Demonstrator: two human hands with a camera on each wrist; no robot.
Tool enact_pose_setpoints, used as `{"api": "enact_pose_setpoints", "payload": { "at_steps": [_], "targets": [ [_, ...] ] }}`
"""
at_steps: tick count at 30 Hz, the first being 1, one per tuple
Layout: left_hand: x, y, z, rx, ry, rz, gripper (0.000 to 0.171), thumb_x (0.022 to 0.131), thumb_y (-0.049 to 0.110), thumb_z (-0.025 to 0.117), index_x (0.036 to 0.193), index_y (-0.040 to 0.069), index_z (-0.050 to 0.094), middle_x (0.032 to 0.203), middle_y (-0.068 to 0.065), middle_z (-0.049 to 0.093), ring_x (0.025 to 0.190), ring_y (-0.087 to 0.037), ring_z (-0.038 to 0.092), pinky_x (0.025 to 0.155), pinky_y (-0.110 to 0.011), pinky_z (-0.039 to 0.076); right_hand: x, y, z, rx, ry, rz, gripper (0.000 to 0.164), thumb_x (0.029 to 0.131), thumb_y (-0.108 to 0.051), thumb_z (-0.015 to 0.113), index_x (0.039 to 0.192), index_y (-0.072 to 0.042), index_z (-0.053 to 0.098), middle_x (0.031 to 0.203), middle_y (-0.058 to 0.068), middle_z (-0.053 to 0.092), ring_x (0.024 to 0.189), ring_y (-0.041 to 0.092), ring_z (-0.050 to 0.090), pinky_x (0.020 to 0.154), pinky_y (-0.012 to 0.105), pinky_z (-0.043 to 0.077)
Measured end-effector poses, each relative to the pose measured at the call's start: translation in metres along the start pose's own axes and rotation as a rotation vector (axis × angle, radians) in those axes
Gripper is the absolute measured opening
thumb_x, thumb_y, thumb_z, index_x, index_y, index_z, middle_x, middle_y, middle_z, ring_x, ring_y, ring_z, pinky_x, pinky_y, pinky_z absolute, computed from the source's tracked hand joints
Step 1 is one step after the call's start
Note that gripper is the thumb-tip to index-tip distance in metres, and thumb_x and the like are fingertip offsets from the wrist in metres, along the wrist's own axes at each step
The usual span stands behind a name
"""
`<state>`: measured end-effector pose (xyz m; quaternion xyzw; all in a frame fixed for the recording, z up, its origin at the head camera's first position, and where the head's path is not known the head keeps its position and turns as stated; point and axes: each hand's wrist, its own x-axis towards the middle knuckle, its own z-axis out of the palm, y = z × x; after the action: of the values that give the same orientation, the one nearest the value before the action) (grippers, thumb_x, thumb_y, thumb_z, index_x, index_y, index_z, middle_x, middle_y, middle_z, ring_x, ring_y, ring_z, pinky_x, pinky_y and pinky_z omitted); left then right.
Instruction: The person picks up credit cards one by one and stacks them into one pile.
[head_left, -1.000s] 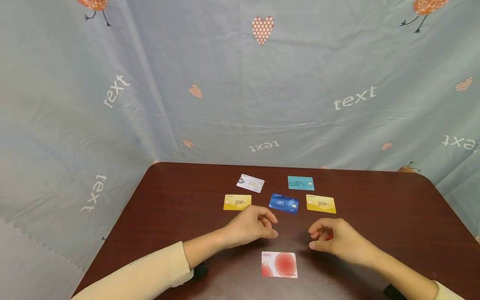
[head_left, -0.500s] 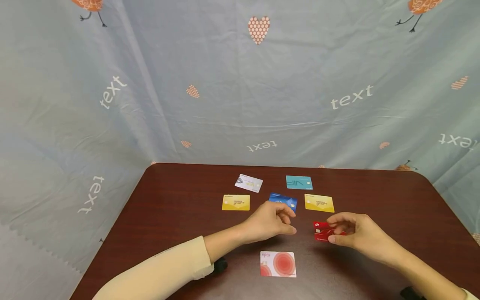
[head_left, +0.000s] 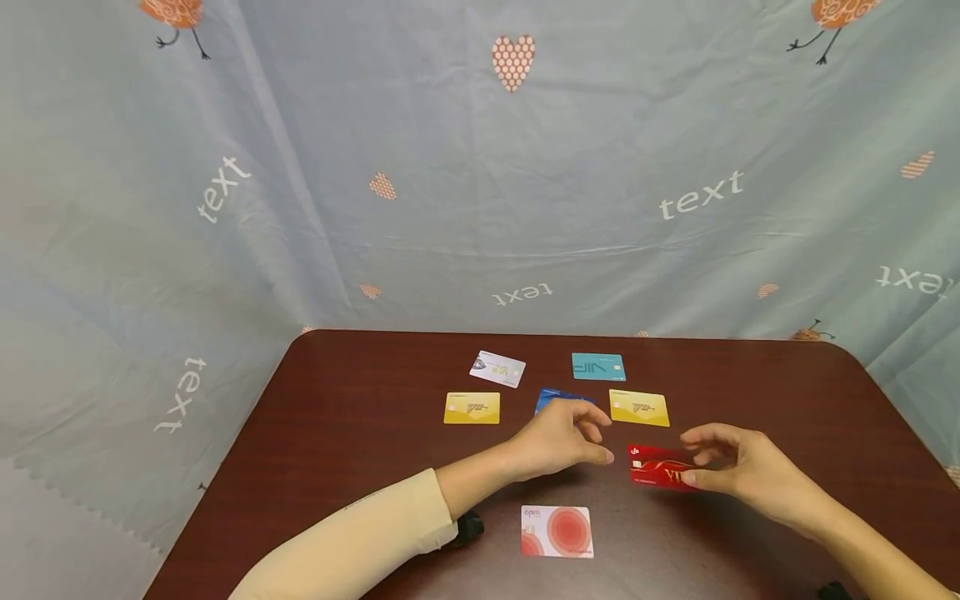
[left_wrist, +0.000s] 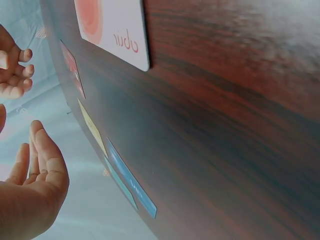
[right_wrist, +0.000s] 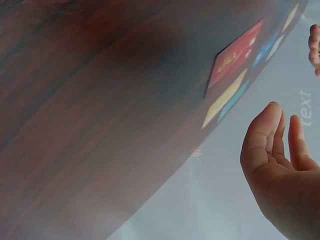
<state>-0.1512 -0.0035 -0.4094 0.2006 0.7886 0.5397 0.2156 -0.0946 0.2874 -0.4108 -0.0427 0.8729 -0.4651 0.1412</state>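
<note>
A red VIP card (head_left: 660, 467) lies flat on the dark table. My right hand (head_left: 738, 462) hovers over its right end with fingers loosely bent; in the right wrist view nothing is between the thumb and fingers, and the red card shows apart from them. My left hand (head_left: 564, 437) is held above the table to the left of the red card, fingers relaxed and holding nothing. It covers part of a blue card (head_left: 557, 398). Nearer to me lies a white card with red circles (head_left: 557, 532).
A yellow card (head_left: 472, 408) lies at the left and another yellow card (head_left: 639, 408) behind the red one. Farther back are a silver-white card (head_left: 498, 369) and a teal card (head_left: 597, 367). A patterned grey-blue curtain (head_left: 480, 183) hangs behind the dark wooden table (head_left: 375, 375).
My right hand has moved right, away from the red card, which has come into sight on the table. My left hand has moved right, over the blue card.
</note>
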Motion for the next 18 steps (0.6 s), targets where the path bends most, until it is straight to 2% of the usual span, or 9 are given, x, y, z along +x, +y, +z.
{"api": "enact_pose_setpoints", "payload": {
  "at_steps": [18],
  "targets": [
    [0.022,0.005,0.007,0.047,-0.042,-0.055,0.047,0.081,0.002,0.087,0.124,-0.003,0.069,0.086,0.001,0.064,0.077,-0.009,0.057,0.063,-0.020,0.049,0.011,0.019,-0.012,-0.053,-0.005,0.052,0.062,0.088,-0.023,0.086,0.137,0.005,0.060,0.129,0.019,0.064,0.107,0.027,0.062,0.076,0.029,0.059]
  ]
}}
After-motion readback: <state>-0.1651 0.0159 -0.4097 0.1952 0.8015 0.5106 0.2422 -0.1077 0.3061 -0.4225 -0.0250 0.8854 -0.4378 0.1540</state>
